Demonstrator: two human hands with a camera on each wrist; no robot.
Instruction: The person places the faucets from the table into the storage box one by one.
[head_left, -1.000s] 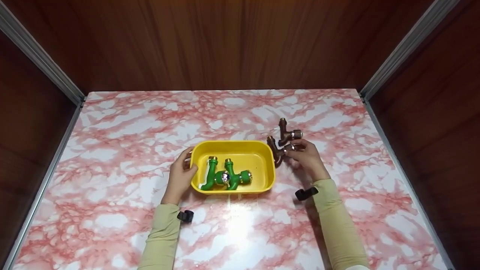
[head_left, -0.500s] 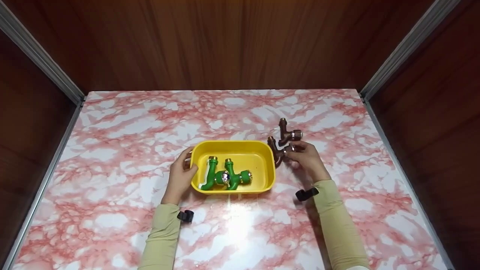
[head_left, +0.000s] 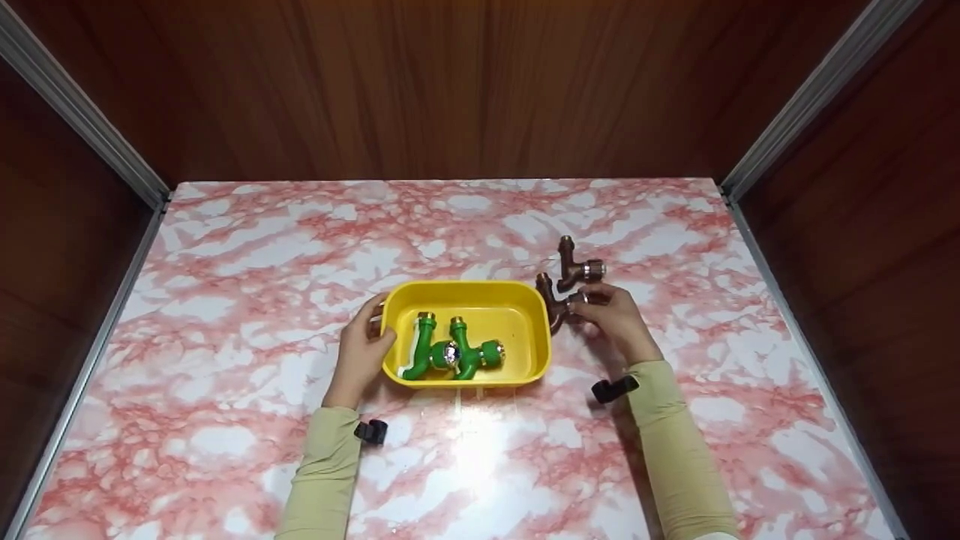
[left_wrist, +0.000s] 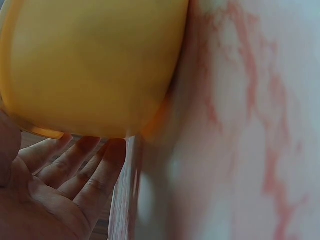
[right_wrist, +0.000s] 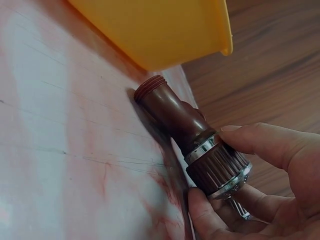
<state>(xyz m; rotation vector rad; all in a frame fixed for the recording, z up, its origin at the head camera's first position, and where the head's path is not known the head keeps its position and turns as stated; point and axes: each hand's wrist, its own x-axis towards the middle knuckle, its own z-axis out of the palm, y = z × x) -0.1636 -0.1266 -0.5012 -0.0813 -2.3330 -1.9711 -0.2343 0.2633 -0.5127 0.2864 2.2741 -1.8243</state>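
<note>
My left hand point(head_left: 360, 356) holds the left end of a yellow plastic tub point(head_left: 465, 295), thumb at the rim and fingertips against the outer wall. Inside lie two green taps side by side: the left tap point(head_left: 424, 349) has a jewelled knob, the right tap point(head_left: 466, 361) a similar shiny one. Beside the tub's right end, my right hand point(head_left: 621, 324) grips a brown tap point(right_wrist: 175, 115) by its ribbed, chrome-ringed knob point(right_wrist: 217, 167), thumb on one side and fingers on the other. That tap lies low by the table top, its threaded end pointing away from my palm.
A second brown tap point(head_left: 568, 270) lies just behind the gripped one. The table point(head_left: 247, 262) has a red and white marbled top. Dark wood panels point(head_left: 450, 90) with metal corner rails point(head_left: 817, 90) enclose it at the back and sides. Black wrist straps point(head_left: 615, 388) show at both cuffs.
Almost nothing differs. The right hand and the brown tap have shifted very slightly; the tub, left hand and green taps stay in place.
</note>
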